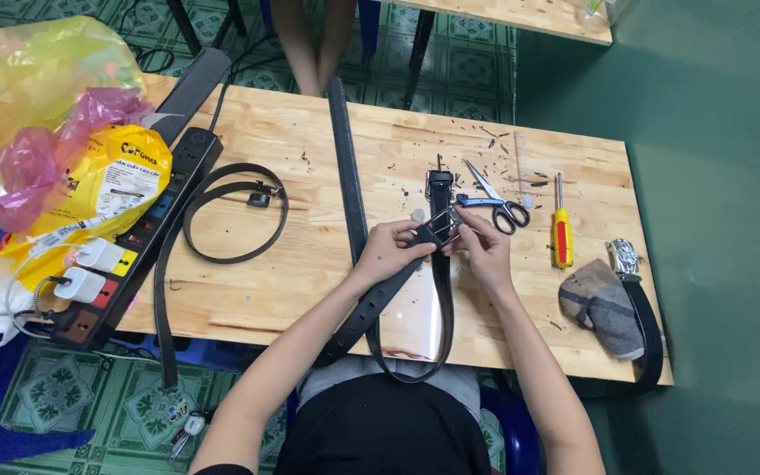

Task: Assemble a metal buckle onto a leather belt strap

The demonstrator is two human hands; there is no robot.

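Over the middle of a wooden table (pixel 310 264), my left hand (pixel 393 249) grips a black belt (pixel 443 299) just left of its metal buckle (pixel 442 225). My right hand (pixel 484 248) pinches the buckle from the right side. The belt's strap loops down over the table's front edge toward my lap. Its short end (pixel 439 186) points away from me past the buckle.
Blue-handled scissors (pixel 496 204), a red and yellow screwdriver (pixel 560 234) and a grey pouch (pixel 604 303) with another buckled belt (pixel 637 299) lie to the right. A long black strap (pixel 346 167), a coiled belt (pixel 222 220), a power strip (pixel 147 229) and plastic bags (pixel 63 132) lie left.
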